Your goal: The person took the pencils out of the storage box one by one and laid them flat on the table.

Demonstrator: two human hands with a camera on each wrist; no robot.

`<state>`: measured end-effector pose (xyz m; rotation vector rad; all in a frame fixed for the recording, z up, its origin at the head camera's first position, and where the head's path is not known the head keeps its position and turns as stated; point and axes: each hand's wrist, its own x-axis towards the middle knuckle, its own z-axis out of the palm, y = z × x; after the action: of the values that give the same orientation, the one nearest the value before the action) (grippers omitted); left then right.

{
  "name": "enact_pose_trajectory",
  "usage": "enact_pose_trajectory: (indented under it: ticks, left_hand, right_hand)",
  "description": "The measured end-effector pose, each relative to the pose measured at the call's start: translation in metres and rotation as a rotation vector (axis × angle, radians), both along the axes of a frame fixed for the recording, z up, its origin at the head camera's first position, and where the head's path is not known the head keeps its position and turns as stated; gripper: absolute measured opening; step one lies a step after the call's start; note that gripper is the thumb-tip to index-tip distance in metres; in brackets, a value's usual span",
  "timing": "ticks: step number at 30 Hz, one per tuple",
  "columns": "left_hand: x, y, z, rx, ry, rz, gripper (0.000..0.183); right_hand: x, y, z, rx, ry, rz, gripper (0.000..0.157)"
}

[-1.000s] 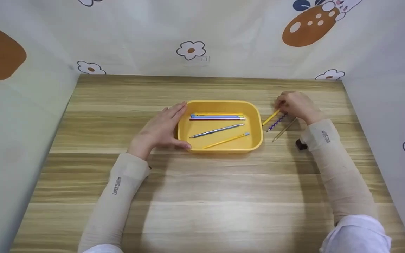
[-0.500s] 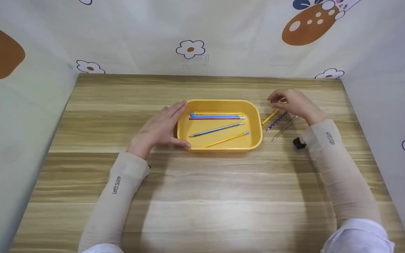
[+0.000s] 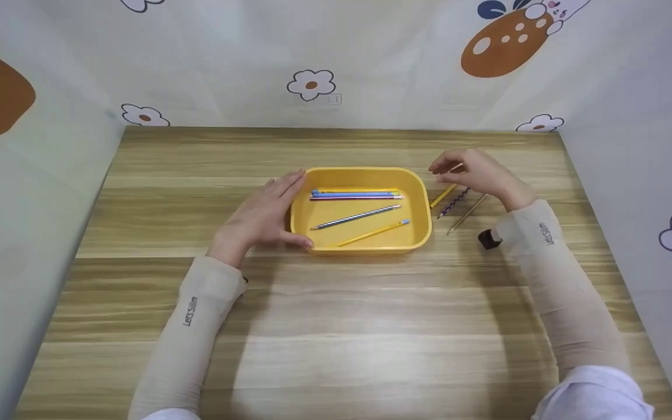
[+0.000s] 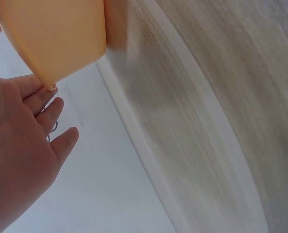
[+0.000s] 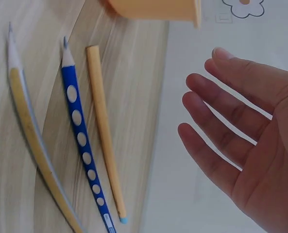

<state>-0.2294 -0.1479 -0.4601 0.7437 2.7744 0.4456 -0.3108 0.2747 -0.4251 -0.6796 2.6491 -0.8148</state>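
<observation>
A yellow rectangular tub (image 3: 365, 250) stands on the table with several pencils inside. My left hand (image 3: 261, 211) holds its left end, thumb at the near corner and fingertips at the far one. In the tub are a blue pencil (image 3: 352, 194), a silver striped pencil (image 3: 356, 217) and a yellow pencil (image 3: 371, 234). Right of it lie a second yellow pencil (image 5: 103, 121), a blue pencil with white dots (image 5: 81, 139) and a gold pencil (image 5: 31, 128). Over their far ends hovers my right hand (image 3: 475, 170), fingers apart and nothing between them.
A small dark block (image 3: 489, 239) sits beneath the right wrist. Patterned white sheeting (image 3: 225, 64) walls in the wooden table (image 3: 324, 326) at the back and both sides.
My right hand has moved left from the yellow pencil's far end toward the tub, and its fingers have spread. The left hand stays on the tub. The pencils lie as before.
</observation>
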Motion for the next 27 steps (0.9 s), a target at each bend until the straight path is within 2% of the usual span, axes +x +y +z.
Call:
enact_pose_trajectory:
  ticks: [6, 13, 21, 27]
  left_hand:
    - [0.001, 0.001, 0.000, 0.002, -0.011, 0.007, 0.135]
    - [0.001, 0.001, 0.000, -0.002, -0.012, 0.016, 0.134]
    - [0.001, 0.001, 0.000, 0.007, -0.025, 0.023, 0.134]
    - [0.000, 0.000, 0.000, 0.003, -0.009, -0.003, 0.135]
  right_hand:
    - [0.003, -0.011, 0.004, -0.042, -0.039, 0.020, 0.025]
    - [0.006, -0.026, 0.006, -0.073, -0.052, 0.088, 0.024]
    - [0.008, -0.039, 0.008, -0.050, -0.052, 0.064, 0.025]
    - [0.008, -0.048, 0.010, -0.063, -0.039, 0.076, 0.026]
